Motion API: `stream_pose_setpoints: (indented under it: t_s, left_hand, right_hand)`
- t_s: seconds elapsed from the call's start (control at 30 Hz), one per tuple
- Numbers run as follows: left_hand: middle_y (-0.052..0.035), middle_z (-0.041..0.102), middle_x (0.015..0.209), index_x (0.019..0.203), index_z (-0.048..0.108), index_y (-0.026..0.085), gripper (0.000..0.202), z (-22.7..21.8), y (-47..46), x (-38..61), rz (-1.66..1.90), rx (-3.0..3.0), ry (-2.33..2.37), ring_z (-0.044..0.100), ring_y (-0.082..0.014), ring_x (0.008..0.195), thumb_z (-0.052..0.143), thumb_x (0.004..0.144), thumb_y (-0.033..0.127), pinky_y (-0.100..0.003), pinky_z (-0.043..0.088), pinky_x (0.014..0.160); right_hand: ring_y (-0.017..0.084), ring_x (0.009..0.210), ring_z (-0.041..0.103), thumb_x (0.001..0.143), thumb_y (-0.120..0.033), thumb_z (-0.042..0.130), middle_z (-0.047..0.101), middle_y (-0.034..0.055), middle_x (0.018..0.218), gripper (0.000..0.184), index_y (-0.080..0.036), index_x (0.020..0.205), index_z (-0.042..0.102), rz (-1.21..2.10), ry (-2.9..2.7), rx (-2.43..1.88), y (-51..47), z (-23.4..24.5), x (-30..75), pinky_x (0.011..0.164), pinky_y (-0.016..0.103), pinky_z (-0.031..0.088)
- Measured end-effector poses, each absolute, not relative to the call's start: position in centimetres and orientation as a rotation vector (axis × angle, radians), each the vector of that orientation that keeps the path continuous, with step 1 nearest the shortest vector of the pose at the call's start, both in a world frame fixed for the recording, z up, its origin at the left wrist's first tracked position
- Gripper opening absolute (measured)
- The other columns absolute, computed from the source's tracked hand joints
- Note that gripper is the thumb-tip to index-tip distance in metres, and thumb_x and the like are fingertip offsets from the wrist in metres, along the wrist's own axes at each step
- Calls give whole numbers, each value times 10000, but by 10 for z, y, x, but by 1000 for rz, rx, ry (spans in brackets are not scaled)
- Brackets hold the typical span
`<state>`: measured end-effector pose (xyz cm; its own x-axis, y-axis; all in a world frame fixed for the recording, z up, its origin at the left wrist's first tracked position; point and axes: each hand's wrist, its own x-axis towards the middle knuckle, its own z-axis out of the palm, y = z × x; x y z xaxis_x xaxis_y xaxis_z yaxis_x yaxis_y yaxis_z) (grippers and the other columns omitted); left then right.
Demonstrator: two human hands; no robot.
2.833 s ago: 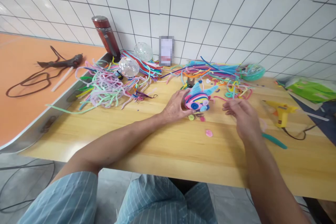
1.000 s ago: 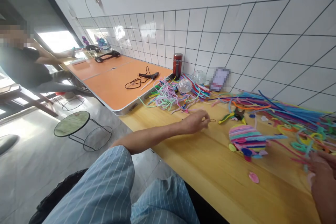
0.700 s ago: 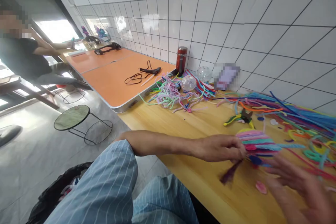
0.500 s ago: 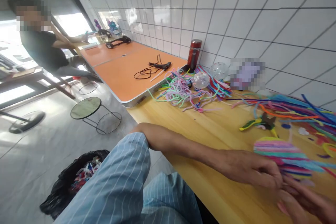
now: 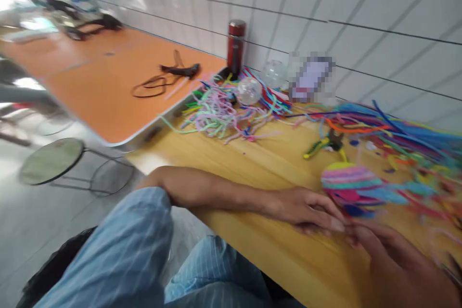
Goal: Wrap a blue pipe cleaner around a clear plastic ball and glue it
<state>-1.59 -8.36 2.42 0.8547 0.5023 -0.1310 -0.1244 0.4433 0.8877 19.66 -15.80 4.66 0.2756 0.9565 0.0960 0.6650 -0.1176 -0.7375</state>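
Note:
My left hand (image 5: 312,211) and my right hand (image 5: 390,252) meet low over the wooden table, their fingertips pinched together. Whatever sits between them is too small and blurred to make out. Just beyond the fingers lies a flat striped piece (image 5: 348,178) of pipe cleaners in yellow, pink, teal and blue, with light blue strands at its right side. Behind it are cutting pliers (image 5: 317,148) with yellow-green handles. Long loose pipe cleaners (image 5: 415,130) in many colours spread along the wall side.
A tangled heap of pastel pipe cleaners (image 5: 216,113) lies by clear balls (image 5: 249,91), a red thermos (image 5: 236,48) and a phone (image 5: 312,77) against the tiled wall. An orange table (image 5: 104,91) adjoins, bearing a black corded tool (image 5: 180,70). A stool (image 5: 54,161) and black bag (image 5: 57,269) are below.
My view has swung right, so the scene shifts left and the other person is out of frame. Both hands stay together at the fingertips, with more of my right hand showing.

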Motion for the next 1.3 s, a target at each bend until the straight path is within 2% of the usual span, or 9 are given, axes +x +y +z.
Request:
stream_pose_setpoints:
  t_s: [0.1, 0.17, 0.3, 0.5, 0.7, 0.8, 1.07, 1.2, 1.3]
  left_hand:
    - [69, 592, 744, 1064, 689, 188, 335, 35, -90, -23, 422, 1043, 527, 400, -28, 509, 756, 937, 491, -177, 313, 479]
    - [84, 532, 689, 956, 663, 179, 331, 41, -89, -25, 429, 1010, 588, 343, -31, 496, 741, 918, 498, -198, 262, 472]
    - [96, 491, 626, 911, 677, 182, 325, 51, -93, -22, 412, 1033, 654, 339, -45, 515, 786, 832, 478, -219, 228, 485]
    - [111, 459, 551, 883, 711, 182, 533, 51, -98, -20, 438, 972, 757, 289, -48, 480, 875, 686, 649, -247, 187, 468]
    - [119, 427, 507, 874, 724, 180, 447, 50, -97, -21, 443, 916, 741, 271, -46, 455, 859, 727, 580, -264, 147, 468]
    - [125, 416, 491, 847, 706, 187, 391, 51, -98, -21, 432, 891, 705, 252, -44, 441, 845, 740, 537, -260, 140, 461]
    - [108, 418, 490, 826, 715, 184, 263, 47, -98, -23, 405, 894, 616, 273, -55, 453, 807, 752, 419, -235, 167, 448]
    - [94, 386, 538, 894, 742, 167, 277, 46, -97, -23, 368, 866, 577, 248, -53, 457, 675, 869, 435, -227, 152, 445]
    - [85, 408, 560, 897, 704, 168, 261, 49, -96, -21, 334, 841, 629, 232, -53, 435, 558, 912, 383, -227, 154, 433]
  right_hand:
    - [282, 712, 780, 762, -500, 831, 822, 31, 744, 179, -327, 808, 829, 746, -1194, -1788, -159, 52, 183, 729, 432, 645]
    - [220, 643, 725, 771, -457, 847, 791, 28, 684, 194, -268, 798, 817, 879, -1157, -1620, -155, 49, 179, 689, 371, 605]
    - [157, 604, 673, 815, -430, 869, 752, -11, 647, 173, -264, 827, 822, 976, -1157, -1436, -153, 41, 184, 653, 303, 552]
    - [135, 610, 665, 859, -440, 870, 768, -16, 732, 173, -295, 951, 853, 1036, -1168, -1218, -156, 41, 189, 629, 282, 544]
    - [147, 790, 727, 886, -309, 855, 795, -4, 913, 257, -348, 1140, 836, 980, -1336, -1212, -158, 38, 187, 746, 285, 596]
    - [150, 844, 734, 898, -219, 828, 783, -2, 956, 305, -363, 1167, 832, 892, -1474, -1188, -157, 37, 185, 783, 294, 603]
    - [165, 851, 726, 880, -159, 825, 784, -2, 900, 183, -327, 951, 850, 821, -1572, -1142, -154, 41, 187, 765, 303, 591]
    - [152, 764, 701, 885, -231, 850, 764, -14, 792, 84, -315, 888, 848, 912, -1422, -1161, -157, 39, 186, 692, 282, 564]
    - [133, 646, 675, 894, -296, 859, 765, -19, 753, 17, -312, 893, 855, 1013, -1317, -1192, -158, 38, 187, 637, 284, 551]
